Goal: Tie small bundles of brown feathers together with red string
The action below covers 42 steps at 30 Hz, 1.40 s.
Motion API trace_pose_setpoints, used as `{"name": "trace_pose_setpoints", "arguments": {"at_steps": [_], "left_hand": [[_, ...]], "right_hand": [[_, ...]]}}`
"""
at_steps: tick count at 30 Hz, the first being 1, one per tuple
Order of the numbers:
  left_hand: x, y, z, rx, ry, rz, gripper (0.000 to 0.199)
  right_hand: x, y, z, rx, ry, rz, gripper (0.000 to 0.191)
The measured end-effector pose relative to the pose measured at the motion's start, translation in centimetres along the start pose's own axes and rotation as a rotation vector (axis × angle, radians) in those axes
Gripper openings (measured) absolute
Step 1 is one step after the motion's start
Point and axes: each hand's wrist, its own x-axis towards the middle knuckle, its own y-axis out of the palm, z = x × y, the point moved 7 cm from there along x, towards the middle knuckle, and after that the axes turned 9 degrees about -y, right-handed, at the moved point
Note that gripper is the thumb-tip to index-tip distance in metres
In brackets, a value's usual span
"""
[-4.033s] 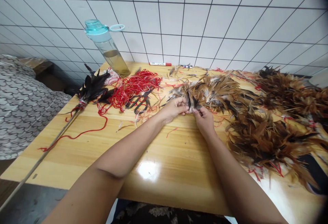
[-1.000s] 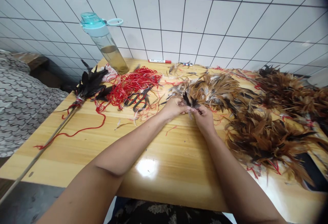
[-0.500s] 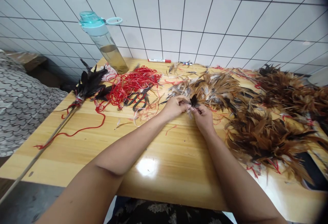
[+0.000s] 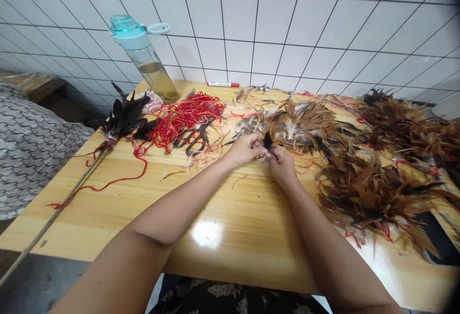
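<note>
Above the middle of the wooden table, my left hand [image 4: 250, 150] and my right hand [image 4: 283, 163] meet with pinched fingers around a small bunch of dark feathers [image 4: 268, 141]. The feather tips point up and the pale quill ends stick out below my fingers. Just behind my hands lies a loose heap of brown and grey feathers [image 4: 305, 122]. Left of them rests a tangle of red string [image 4: 194, 110], with black-handled scissors [image 4: 190, 141] at its front edge.
A stick [image 4: 72, 194] with black feathers [image 4: 124, 117] tied on juts past the left table edge. A water bottle [image 4: 154, 72] stands at the back left. Brown feather bundles [image 4: 373, 194] lie at right, partly over a dark flat object [image 4: 433, 237]. A red-capped marker [image 4: 223, 84] lies by the tiled wall.
Both hands have shifted slightly left with the feathers, the right hand a little more. The dark feather tips now stand narrower and more upright. Nothing else on the table has moved.
</note>
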Motion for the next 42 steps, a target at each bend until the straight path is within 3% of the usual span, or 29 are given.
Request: {"name": "trace_pose_setpoints", "arguments": {"at_steps": [7, 14, 23, 29, 32, 37, 42], "left_hand": [[0.0, 0.3, 0.0, -0.032, -0.034, 0.057, 0.024], [-0.1, 0.3, -0.5, 0.161, 0.020, 0.020, 0.020], [-0.5, -0.1, -1.7, 0.441, 0.158, -0.163, 0.014], [0.2, -0.6, -0.5, 0.318, 0.116, -0.157, 0.018], [0.5, -0.5, -0.3, 0.180, 0.115, -0.096, 0.013], [0.5, 0.4, 0.0, -0.037, 0.039, 0.032, 0.023], [0.2, 0.6, -0.3, -0.028, 0.027, 0.056, 0.028]], "right_hand": [[0.0, -0.1, 0.3, -0.009, -0.017, -0.003, 0.026], [-0.2, 0.1, 0.1, -0.091, -0.004, 0.017, 0.023], [-0.5, 0.3, 0.5, -0.145, -0.014, 0.004, 0.020], [-0.2, -0.1, 0.7, -0.031, -0.011, -0.035, 0.021], [-0.1, -0.2, 0.6, 0.027, -0.007, -0.032, 0.019], [0.0, -0.2, 0.4, 0.074, -0.019, -0.024, 0.023], [0.0, -0.5, 0.3, 0.152, 0.000, -0.050, 0.023]]}}
